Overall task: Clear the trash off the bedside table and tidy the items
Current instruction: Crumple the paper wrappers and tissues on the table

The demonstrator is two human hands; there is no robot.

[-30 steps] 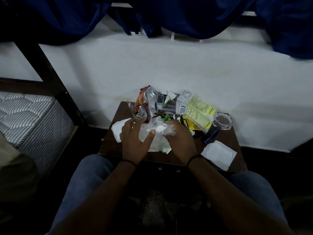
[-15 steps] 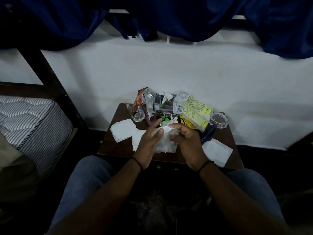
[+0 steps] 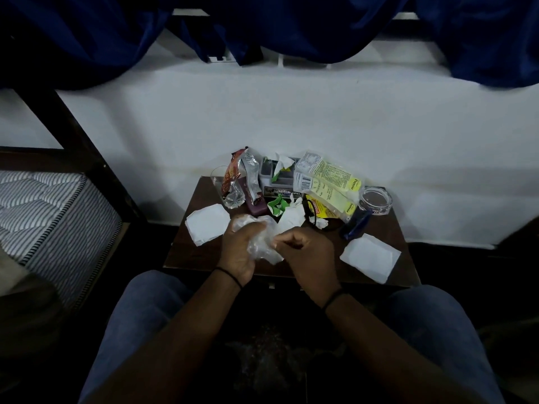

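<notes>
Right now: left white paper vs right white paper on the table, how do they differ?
The left white paper lies close to the left hand; the right white paper lies apart from the right hand.
The left one sits farther back, beside the snack wrapper; the right one reaches the table's front edge, near the blue lighter.
Both are flat, white and untouched.

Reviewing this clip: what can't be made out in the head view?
- Left hand, right hand: fingertips buried in the clear plastic bag.
- Bag contents: unreadable, dim light.
- Grey box: front hidden by wrappers.
- Bedside table: near edge behind forearms.
</notes>
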